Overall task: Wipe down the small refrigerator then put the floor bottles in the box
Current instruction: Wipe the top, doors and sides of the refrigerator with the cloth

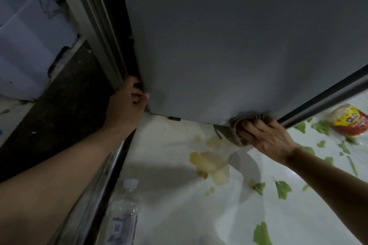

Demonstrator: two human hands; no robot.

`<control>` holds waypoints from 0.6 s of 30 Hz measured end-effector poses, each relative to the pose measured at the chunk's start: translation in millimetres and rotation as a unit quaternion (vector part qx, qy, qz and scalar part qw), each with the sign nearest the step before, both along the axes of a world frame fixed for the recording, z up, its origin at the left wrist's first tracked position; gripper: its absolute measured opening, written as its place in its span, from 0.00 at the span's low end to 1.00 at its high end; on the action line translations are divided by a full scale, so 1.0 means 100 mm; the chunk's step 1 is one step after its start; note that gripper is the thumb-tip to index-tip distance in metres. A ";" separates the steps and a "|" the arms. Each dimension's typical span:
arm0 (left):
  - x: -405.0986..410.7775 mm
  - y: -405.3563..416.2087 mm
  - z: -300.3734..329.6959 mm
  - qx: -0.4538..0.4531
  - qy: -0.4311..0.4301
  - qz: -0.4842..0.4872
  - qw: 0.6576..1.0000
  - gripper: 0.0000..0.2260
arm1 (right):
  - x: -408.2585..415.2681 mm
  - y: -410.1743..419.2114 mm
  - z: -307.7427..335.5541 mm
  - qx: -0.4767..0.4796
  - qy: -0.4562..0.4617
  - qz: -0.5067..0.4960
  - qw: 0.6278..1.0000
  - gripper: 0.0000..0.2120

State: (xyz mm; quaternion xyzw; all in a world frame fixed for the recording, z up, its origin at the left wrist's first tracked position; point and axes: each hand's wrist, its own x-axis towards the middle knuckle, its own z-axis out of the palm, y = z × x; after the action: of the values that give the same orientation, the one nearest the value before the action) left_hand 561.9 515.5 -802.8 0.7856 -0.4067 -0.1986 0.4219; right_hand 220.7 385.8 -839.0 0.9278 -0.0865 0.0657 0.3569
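Head view. The small grey flat-sided refrigerator (229, 45) fills the upper centre of the frame, its lower edge running from the left corner down to the right corner just above the floor. The right hand (266, 137) holds a crumpled brownish-grey wiping cloth (239, 131) against the lower right corner of the cabinet; the fingers are curled round the cloth, pressed close together. The left hand (127, 103) braces the lower left corner, fingers curled round the cabinet edge (fingertips partly hidden in the dark gap beside it).

The wipe is judged to be in progress at the bottom edge. The unwiped run of that edge lies to the left of the cloth, its long axis toward the left hand, so the right hand is the nearer one for the next stroke.

A clear plastic water bottle with white cap (123, 211) lies on the white floor sheet (169, 165) close below the left forearm, long axis roughly toward the refrigerator. A red-and-yellow labelled bottle (348, 123) lies at the right, near the right hand. Both remain uncollected; no box can be identified with certainty.
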 end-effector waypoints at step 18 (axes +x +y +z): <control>0.29 0.35 0.13 0.005 -0.039 -0.024 0.999 0.18 | 2.22 0.52 -0.29 -0.017 -0.001 0.076 0.997 0.21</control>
State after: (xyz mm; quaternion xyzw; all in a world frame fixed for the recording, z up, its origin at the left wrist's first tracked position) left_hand 591.3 550.5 -789.7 0.7850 -0.4402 -0.1798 0.3970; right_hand 443.2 437.8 -867.7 0.9255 -0.0155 0.0950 0.3664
